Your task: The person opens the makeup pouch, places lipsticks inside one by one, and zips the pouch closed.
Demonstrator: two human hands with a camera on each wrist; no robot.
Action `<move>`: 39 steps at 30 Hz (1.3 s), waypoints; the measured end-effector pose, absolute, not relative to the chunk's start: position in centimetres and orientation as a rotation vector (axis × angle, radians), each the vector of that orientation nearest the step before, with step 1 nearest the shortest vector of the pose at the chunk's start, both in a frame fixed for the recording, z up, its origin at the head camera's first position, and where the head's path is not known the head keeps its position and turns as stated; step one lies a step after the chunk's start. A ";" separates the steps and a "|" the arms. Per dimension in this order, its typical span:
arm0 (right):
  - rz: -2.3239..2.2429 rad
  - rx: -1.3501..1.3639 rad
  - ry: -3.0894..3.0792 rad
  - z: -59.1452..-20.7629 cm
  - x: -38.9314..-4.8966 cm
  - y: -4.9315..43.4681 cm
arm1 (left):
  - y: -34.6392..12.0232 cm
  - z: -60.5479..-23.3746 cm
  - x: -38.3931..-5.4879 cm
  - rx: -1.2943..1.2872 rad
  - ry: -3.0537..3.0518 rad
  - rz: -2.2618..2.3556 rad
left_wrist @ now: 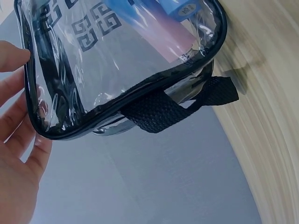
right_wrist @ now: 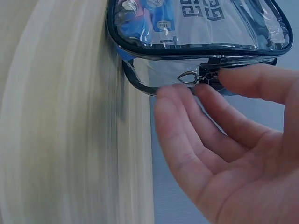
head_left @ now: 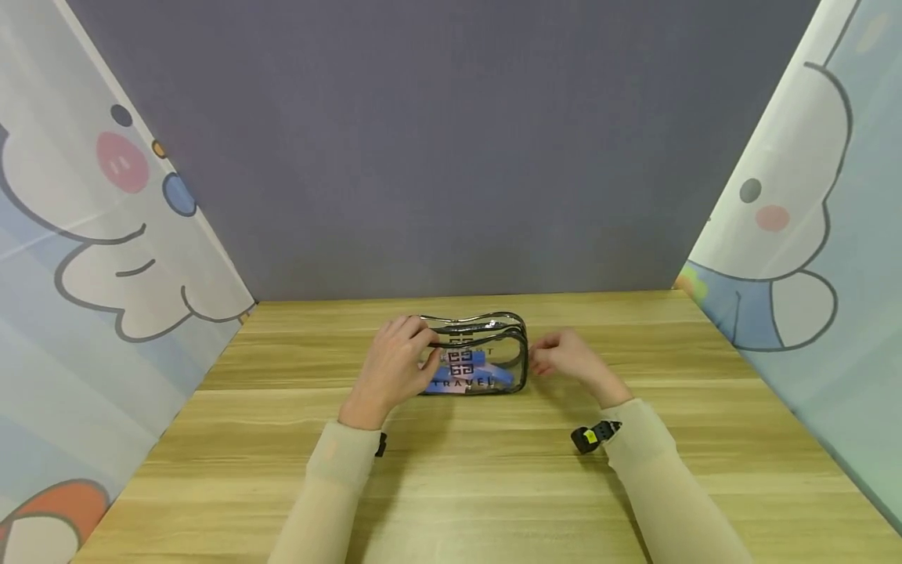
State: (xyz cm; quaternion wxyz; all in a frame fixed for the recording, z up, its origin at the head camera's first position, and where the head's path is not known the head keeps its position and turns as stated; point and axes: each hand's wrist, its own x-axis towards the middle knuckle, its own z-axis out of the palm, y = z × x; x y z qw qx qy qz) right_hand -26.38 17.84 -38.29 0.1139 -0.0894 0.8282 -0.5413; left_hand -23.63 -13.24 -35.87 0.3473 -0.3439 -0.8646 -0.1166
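Observation:
A clear pouch [head_left: 507,356] with black piping and "TRAVEL" lettering stands upright on the table. Blue and pink tubes or bottles [left_wrist: 156,32] show through its plastic wall. My left hand [head_left: 398,360] holds the pouch's upper edge at the left, thumb in front and fingers behind. At the right end, my right hand [head_left: 567,360] pinches the zipper slider between thumb and forefinger. The slider's metal pull [right_wrist: 188,78] hangs beside those fingertips, and the other fingers curve below it. A black webbing loop [left_wrist: 156,112] sticks out from the pouch's left end.
The pouch stands on a wood-grain table [head_left: 486,486], towards its back. A grey panel [head_left: 451,157] rises behind it. Cartoon-printed curtains [head_left: 42,313] flank both sides. Each wrist wears a black strap [head_left: 604,431].

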 end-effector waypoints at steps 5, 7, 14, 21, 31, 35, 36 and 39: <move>-1.567 -0.277 2.350 -38.7 -26.2 17.7 | -13.1 -35.9 -23.5 -0.902 -2.254 -0.289; -1.559 -0.287 2.349 -38.8 -26.0 17.6 | -12.9 -35.9 -23.4 -0.910 -2.257 -0.290; -1.649 -0.268 2.240 -39.4 -26.2 17.4 | -11.8 -35.8 -23.6 -0.971 -2.237 -0.294; -1.786 -0.190 2.064 -40.0 -26.2 17.3 | -10.2 -35.7 -23.8 -1.018 -2.225 -0.266; -1.838 -0.181 1.998 -40.4 -26.3 17.3 | -8.6 -36.0 -24.4 -1.048 -2.194 -0.307; -1.840 -0.180 1.998 -40.6 -26.4 17.4 | -7.9 -35.9 -24.4 -1.050 -2.181 -0.324; -1.841 -0.174 2.001 -40.6 -26.4 17.5 | -7.8 -35.9 -24.5 -1.054 -2.179 -0.330; -1.841 -0.181 2.012 -40.6 -26.4 17.6 | -7.3 -35.8 -24.5 -1.054 -2.184 -0.337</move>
